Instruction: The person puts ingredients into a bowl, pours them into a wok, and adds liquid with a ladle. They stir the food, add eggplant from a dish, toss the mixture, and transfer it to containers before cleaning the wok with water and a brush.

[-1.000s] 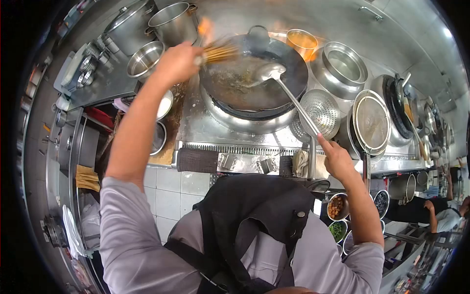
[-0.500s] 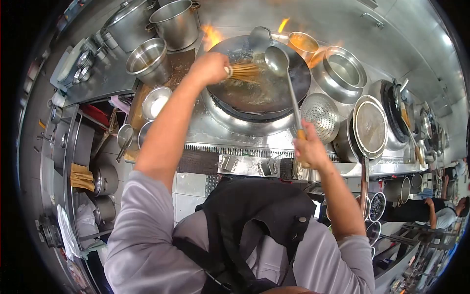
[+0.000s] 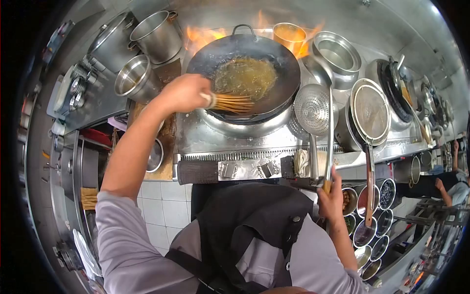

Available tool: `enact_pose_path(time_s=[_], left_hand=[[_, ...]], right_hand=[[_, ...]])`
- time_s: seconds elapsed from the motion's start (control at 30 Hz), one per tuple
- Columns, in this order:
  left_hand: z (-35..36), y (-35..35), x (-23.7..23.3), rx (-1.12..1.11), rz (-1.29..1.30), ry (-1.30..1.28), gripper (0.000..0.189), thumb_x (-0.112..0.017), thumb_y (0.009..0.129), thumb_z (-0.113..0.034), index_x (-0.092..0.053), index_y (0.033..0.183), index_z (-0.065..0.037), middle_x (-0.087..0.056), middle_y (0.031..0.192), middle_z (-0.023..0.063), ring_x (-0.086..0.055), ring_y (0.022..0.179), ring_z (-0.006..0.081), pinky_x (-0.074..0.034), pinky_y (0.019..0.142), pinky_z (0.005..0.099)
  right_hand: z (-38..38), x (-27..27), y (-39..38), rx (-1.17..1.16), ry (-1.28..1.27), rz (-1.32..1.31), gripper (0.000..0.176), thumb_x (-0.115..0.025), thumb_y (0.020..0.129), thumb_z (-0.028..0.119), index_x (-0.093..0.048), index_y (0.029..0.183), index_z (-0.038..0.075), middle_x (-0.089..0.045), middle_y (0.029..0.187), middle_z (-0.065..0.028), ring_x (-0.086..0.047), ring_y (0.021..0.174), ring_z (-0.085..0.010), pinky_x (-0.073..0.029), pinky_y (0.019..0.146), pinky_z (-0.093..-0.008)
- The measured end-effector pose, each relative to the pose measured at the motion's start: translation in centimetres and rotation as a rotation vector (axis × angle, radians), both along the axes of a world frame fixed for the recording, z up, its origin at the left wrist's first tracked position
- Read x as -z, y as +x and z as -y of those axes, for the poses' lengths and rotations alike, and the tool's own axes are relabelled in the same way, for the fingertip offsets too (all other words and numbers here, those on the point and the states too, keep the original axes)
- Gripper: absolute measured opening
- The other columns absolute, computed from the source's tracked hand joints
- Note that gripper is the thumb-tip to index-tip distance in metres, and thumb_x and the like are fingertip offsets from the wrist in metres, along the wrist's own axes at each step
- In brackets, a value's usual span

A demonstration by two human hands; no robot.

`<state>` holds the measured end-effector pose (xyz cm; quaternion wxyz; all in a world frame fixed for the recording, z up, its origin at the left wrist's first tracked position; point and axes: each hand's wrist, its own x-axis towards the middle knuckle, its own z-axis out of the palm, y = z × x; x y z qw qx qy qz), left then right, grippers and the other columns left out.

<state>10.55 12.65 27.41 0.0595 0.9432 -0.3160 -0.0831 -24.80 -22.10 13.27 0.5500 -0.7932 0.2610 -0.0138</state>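
Observation:
My left hand (image 3: pixel 188 93) is closed round the bound end of a bamboo wok brush (image 3: pixel 232 102), whose bristles lie against the near left wall of a large wok (image 3: pixel 286 73). Bubbling yellowish liquid (image 3: pixel 247 76) pools in the middle of the wok. Off to the right, my right hand (image 3: pixel 331 197) grips the wooden handle end of a long ladle (image 3: pixel 320 71). The ladle's bowl is up beside the wok's right rim, away from the liquid. A perforated skimmer (image 3: pixel 313 109) rests just left of the ladle's shaft.
Flames (image 3: pixel 203 38) rise behind the wok, around a small metal pot (image 3: pixel 290 35). Steel pots (image 3: pixel 156 36) stand at the back left. A mesh strainer (image 3: pixel 370 113) sits on a pot at right, above several ingredient bowls (image 3: pixel 363 234). Another person (image 3: pixel 448 186) stands far right.
The brush has moved to the wok's near left side. My right hand has drawn the ladle out of the wok, rightward and toward me. More of the yellowish liquid shows.

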Motion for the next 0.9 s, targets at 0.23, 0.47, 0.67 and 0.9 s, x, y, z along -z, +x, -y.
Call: enact_pose_path(time_s=[0.23,0.47,0.67,0.9], left_hand=[[14.5,11.7,8.1,-0.136,0.037,-0.363,0.021,-0.068,0.077,-0.019,-0.065,0.088,-0.001,-0.061,0.06,0.0138,-0.057,0.04,0.0256,-0.048,0.046,0.0417],[16.6,11.0,6.4,-0.207,0.0,-0.11,0.028,-0.067,0.077,-0.023,-0.067,0.094,0.0,-0.071,0.082,0.0189,-0.068,0.058,0.0307,-0.057,0.06,0.0432],[15.9,7.6,5.1,0.016,0.022,-0.024,0.028,-0.069,0.079,-0.025,-0.065,0.089,0.001,-0.071,0.077,0.0173,-0.064,0.05,0.0298,-0.053,0.053,0.0411],[14.2,10.9,9.5,0.141,0.244,-0.124,0.025,-0.068,0.08,-0.024,-0.066,0.092,-0.003,-0.064,0.069,0.0183,-0.064,0.057,0.0257,-0.049,0.049,0.0419]], right_hand=[[0.3,11.4,-5.0,-0.016,-0.276,-0.05,0.077,-0.068,0.082,0.004,-0.037,0.152,0.014,-0.067,0.102,-0.0251,-0.067,0.089,-0.0432,-0.052,0.078,-0.0439],[-0.9,15.4,-4.9,-0.086,-0.258,-0.07,0.093,-0.071,0.083,0.004,-0.019,0.16,0.016,-0.062,0.096,-0.0214,-0.063,0.083,-0.0393,-0.051,0.073,-0.0424],[0.8,12.3,-6.0,0.107,-0.124,-0.049,0.087,-0.071,0.086,0.004,-0.023,0.158,0.013,-0.063,0.109,-0.0228,-0.064,0.092,-0.036,-0.052,0.078,-0.043],[3.2,6.7,-6.2,0.559,0.156,0.205,0.072,-0.058,0.098,0.007,-0.021,0.159,0.015,-0.054,0.128,-0.0149,-0.062,0.1,-0.0153,-0.054,0.078,-0.0263]])
